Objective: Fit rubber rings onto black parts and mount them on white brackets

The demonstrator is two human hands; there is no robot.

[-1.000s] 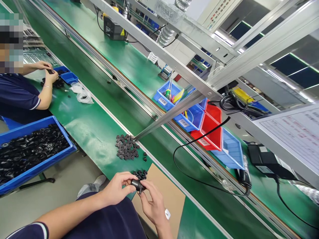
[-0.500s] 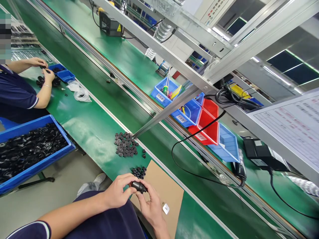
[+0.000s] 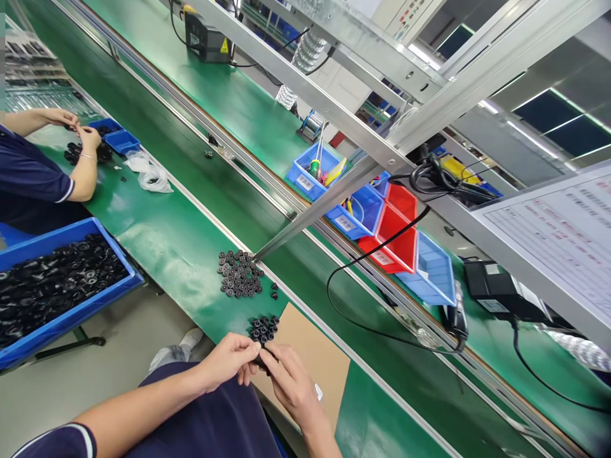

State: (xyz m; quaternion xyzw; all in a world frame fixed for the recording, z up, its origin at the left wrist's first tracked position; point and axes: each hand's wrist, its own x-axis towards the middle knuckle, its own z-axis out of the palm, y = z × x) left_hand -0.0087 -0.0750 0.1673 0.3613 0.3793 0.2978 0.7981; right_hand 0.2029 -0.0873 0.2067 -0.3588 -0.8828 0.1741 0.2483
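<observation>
My left hand (image 3: 233, 359) and my right hand (image 3: 293, 380) meet just above the table's near edge, both with fingers closed around a small black cylindrical part (image 3: 262, 361). Fingers cover most of that part. Just beyond them lies a small cluster of black ring-shaped pieces (image 3: 264, 329). Farther off sits a larger pile of round black pieces (image 3: 240, 275), with a few loose ones at its right. Under my right hand is a brown cardboard sheet (image 3: 324, 356), and a small white piece (image 3: 318, 392) shows on it, partly hidden by the hand.
A blue tray (image 3: 119, 249) full of black parts stands at left. Beyond it a co-worker's hands (image 3: 79, 130) work near small blue bins (image 3: 123, 142). A slanted metal post (image 3: 305, 219) rises ahead, with red bins (image 3: 394, 245) and a hanging black cable (image 3: 329, 299) beyond.
My fingers have closed further over the black part, so less of it shows. My right hand has turned and covers more of the white piece.
</observation>
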